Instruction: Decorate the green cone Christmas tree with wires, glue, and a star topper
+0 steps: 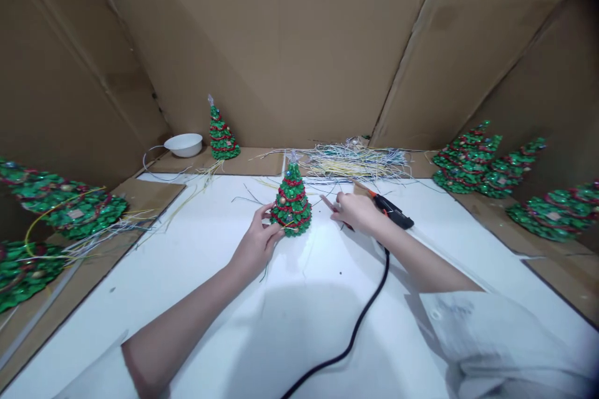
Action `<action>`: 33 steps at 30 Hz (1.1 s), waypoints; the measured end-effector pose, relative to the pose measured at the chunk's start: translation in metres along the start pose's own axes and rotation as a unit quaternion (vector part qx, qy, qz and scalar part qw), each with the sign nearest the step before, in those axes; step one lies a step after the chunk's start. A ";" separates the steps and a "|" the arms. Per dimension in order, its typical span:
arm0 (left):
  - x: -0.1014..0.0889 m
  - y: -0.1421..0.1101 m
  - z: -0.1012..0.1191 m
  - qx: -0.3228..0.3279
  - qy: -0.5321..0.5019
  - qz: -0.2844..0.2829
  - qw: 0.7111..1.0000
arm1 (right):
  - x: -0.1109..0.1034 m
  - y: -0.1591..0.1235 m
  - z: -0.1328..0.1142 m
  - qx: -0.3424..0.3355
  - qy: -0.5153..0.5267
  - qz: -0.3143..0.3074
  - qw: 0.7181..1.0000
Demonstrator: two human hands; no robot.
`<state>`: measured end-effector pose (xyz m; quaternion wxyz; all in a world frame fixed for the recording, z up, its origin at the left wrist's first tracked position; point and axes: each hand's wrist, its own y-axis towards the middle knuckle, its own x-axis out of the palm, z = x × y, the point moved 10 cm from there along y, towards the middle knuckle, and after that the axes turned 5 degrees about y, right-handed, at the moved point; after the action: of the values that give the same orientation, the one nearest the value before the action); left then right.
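Left hand: fingers clamped on miniature Christmas tree. Right hand: fingers curled at slim tool, grip unclear. White bowl beyond left fingers, contents hidden.

Centre tree: disappears at the lower left behind the left hand.
Right hand: shows mostly its back, concealing the grip.
Slim tool: lies partly covered by the right hand; looks too small to identify.
Black-and-orange tool: passes partly out of sight behind the right forearm.
Black cord: emerges from under the right forearm, runs off the bottom edge.
Far-left trees: get cut by the left edge.
Far-right tree: gets cut by the right edge.
Wire pile: tangles too finely to count.
Dark speck: looks too small to name.
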<state>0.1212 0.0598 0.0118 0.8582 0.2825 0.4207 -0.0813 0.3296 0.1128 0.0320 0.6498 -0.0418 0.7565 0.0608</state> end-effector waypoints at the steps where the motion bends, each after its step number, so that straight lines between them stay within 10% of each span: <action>1: 0.001 0.000 0.000 -0.005 -0.001 -0.001 1.000 | 0.006 0.001 0.000 -0.002 0.006 -0.005 1.000; 10: 0.002 0.000 0.001 -0.009 -0.007 -0.001 1.000 | 0.025 0.012 0.015 0.000 0.109 -0.067 0.992; 16: 0.002 -0.001 0.002 -0.018 -0.002 -0.012 1.000 | -0.026 0.003 0.019 0.011 0.187 -0.010 0.982; 20: 0.002 -0.001 0.002 -0.022 0.001 -0.017 1.000 | -0.097 -0.031 0.002 -0.053 0.376 0.230 0.896; 24: 0.002 -0.001 0.002 -0.020 0.006 -0.016 1.000 | -0.113 -0.071 -0.035 -0.213 0.394 0.374 0.812; 33: 0.005 -0.002 0.002 -0.018 0.004 -0.017 1.000 | -0.087 -0.073 -0.081 -0.416 0.391 0.349 0.743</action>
<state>0.1248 0.0576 0.0086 0.8599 0.2600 0.4307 -0.0866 0.2742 0.0272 0.1268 0.1488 -0.0612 0.8054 0.5705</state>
